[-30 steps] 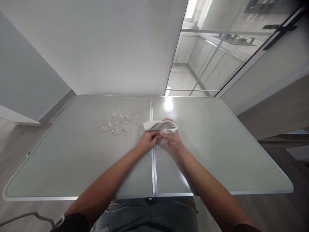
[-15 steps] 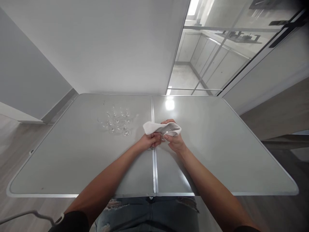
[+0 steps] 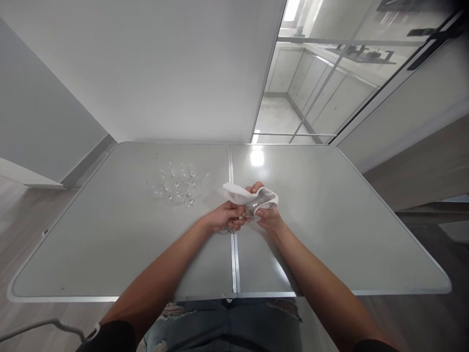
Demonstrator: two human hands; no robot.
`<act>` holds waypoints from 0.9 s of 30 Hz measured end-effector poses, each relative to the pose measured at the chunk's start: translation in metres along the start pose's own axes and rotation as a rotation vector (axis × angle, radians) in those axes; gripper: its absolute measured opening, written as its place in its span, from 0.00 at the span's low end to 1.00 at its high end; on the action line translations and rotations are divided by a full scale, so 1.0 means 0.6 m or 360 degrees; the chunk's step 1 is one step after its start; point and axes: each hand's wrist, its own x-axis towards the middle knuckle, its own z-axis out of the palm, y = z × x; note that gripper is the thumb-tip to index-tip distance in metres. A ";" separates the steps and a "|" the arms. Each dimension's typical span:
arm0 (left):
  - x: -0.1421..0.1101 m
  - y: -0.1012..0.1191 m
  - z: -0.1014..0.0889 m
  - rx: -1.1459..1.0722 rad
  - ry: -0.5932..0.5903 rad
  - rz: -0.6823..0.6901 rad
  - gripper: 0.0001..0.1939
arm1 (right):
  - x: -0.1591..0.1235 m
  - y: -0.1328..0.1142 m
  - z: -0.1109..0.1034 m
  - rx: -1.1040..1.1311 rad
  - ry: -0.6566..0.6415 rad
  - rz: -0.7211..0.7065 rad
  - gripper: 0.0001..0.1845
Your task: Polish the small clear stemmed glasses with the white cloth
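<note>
Over the middle seam of a grey folding table (image 3: 330,234), both my hands hold one clear stemmed glass (image 3: 252,207). My left hand (image 3: 223,220) is closed round its stem and foot. My right hand (image 3: 266,213) is closed on a white cloth (image 3: 238,193) wrapped round the glass's bowl. Part of the bowl shows through between cloth and fingers. Several more clear glasses (image 3: 176,187) stand grouped on the table to the left, apart from my hands.
A white wall stands behind the table's far edge. Glass partitions (image 3: 322,88) and a doorway lie at the back right. Wooden floor shows on both sides. A thin white cable (image 3: 47,326) hangs at the lower left.
The cloth has slid back on the glass, so more of the clear bowl shows. Both hands have shifted slightly toward me and to the right.
</note>
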 end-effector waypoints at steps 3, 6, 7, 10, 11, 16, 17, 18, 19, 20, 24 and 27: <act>0.002 -0.003 -0.001 0.0072 0.0085 0.0098 0.29 | 0.004 0.002 0.002 -0.0103 0.0048 -0.0034 0.32; 0.011 -0.010 0.007 0.0662 0.0664 0.0489 0.27 | 0.012 0.005 0.009 -0.0197 0.0369 -0.0095 0.29; 0.013 -0.011 0.010 0.0893 0.0871 0.0597 0.25 | 0.014 0.007 0.012 -0.0206 0.0452 -0.0113 0.28; 0.015 -0.012 0.013 0.1271 0.1155 0.0732 0.20 | 0.015 0.008 0.017 -0.0187 0.0517 -0.0120 0.26; 0.014 -0.011 0.012 0.1243 0.1104 0.0718 0.20 | 0.013 0.007 0.018 -0.0167 0.0495 -0.0104 0.26; 0.007 -0.005 0.002 0.0490 0.0273 0.0365 0.30 | 0.003 -0.003 0.012 0.0013 0.0229 0.0011 0.32; 0.006 -0.006 0.002 0.0423 0.0182 0.0340 0.31 | 0.002 -0.003 0.011 0.0015 0.0200 0.0028 0.33; 0.006 -0.007 0.003 0.0429 0.0171 0.0362 0.32 | 0.002 -0.002 0.010 -0.0003 0.0192 0.0041 0.34; 0.007 -0.008 0.006 0.0498 0.0232 0.0421 0.32 | 0.002 0.001 0.011 -0.0032 0.0199 0.0053 0.34; 0.008 -0.011 0.009 0.0613 0.0340 0.0500 0.32 | 0.002 0.006 0.013 -0.0068 0.0217 0.0062 0.34; 0.011 -0.022 0.017 0.1157 0.0914 0.0850 0.25 | 0.008 0.032 0.026 -0.0263 0.0414 -0.0090 0.34; 0.014 -0.028 0.008 0.1474 0.1198 0.1030 0.16 | 0.013 0.042 0.037 -0.0448 0.0512 -0.0244 0.30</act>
